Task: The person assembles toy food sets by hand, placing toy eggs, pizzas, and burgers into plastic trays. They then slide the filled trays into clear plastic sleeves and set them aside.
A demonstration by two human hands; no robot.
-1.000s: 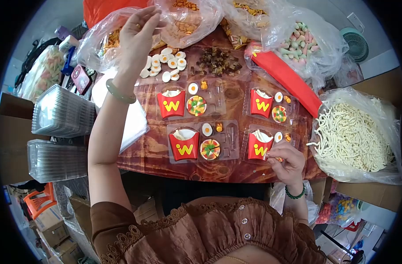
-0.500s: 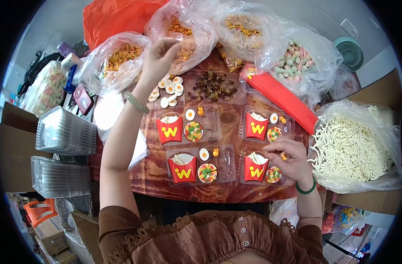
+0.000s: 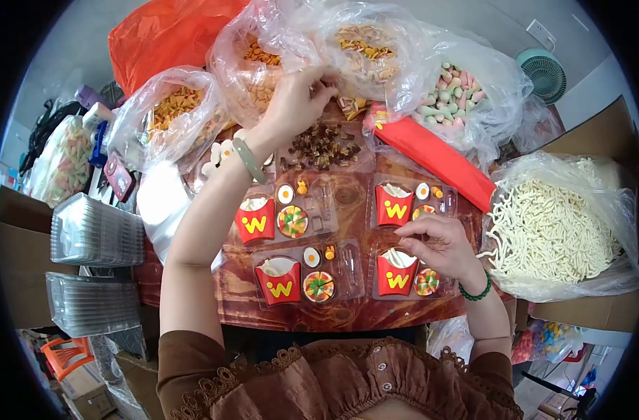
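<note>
My left hand (image 3: 302,98) is held above the brown gummy pieces (image 3: 323,145), near the clear bags at the back. Its fingers are loosely bent, thumb apart, with nothing visible in them. Over the right-hand trays hovers my right hand (image 3: 440,243), thumb and forefinger a little apart and no item showing between them. It partly covers the lower right tray, which has a red fries carton (image 3: 396,271) and a pizza gummy (image 3: 426,281). The lower left tray (image 3: 351,269) holds a carton, a fried-egg gummy (image 3: 312,257), a small orange gummy (image 3: 329,253) and another pizza gummy (image 3: 319,286).
Clear bags of gummies (image 3: 176,105) line the back, beside a long red packet (image 3: 431,150). At right, a box holds a bag of pale stick candy (image 3: 554,231). Stacked plastic trays (image 3: 99,231) stand left. White egg gummies (image 3: 221,154) lie partly behind my left arm.
My left hand has moved right, from the second bag to above the brown gummies. My right hand has shifted slightly left in view. The whole view has shifted a little.
</note>
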